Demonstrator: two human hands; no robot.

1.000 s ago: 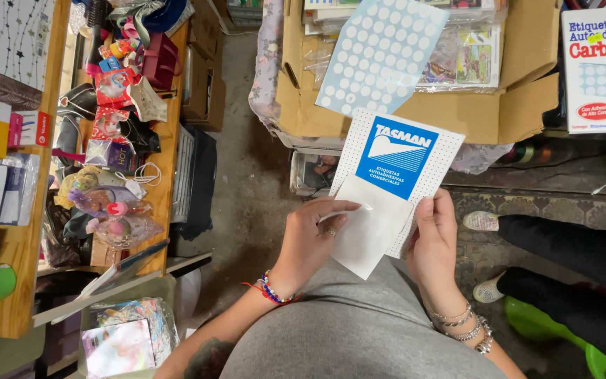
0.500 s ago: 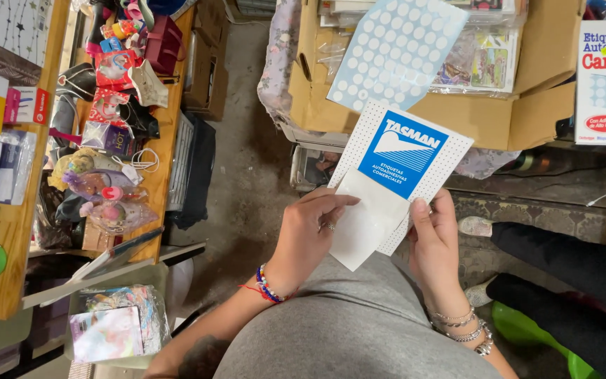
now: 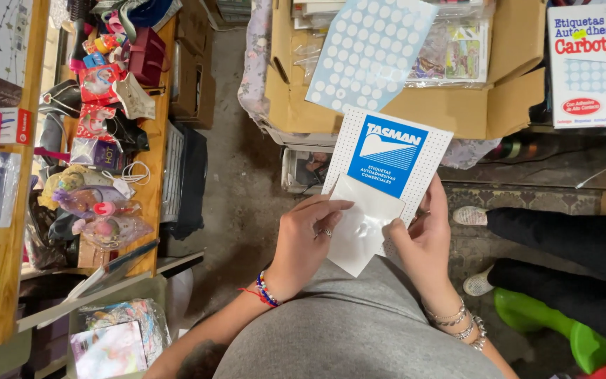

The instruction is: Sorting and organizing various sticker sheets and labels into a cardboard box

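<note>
I hold a white dotted card packet with a blue printed square (image 3: 387, 156) in front of my grey-clad belly. A plain white sheet (image 3: 359, 231) lies over its lower part. My left hand (image 3: 304, 242) grips the left edge of the packet and sheet, thumb on top. My right hand (image 3: 422, 242) holds the right side, its thumb pressed onto the white sheet. Both wrists wear bracelets. Just beyond the packet lies a pale blue sheet of round white stickers (image 3: 369, 52) on an open cardboard box (image 3: 450, 109).
A wooden shelf (image 3: 150, 189) at the left is crowded with small toys, gift bags and boxes. A white box of labels (image 3: 593, 63) stands top right. Another person's dark-trousered legs and pale shoes (image 3: 562, 245) are at the right, beside a green object (image 3: 548, 330).
My right thumb has slid leftward onto the white sheet, and the packet has shifted slightly left and down. My left hand keeps its grip.
</note>
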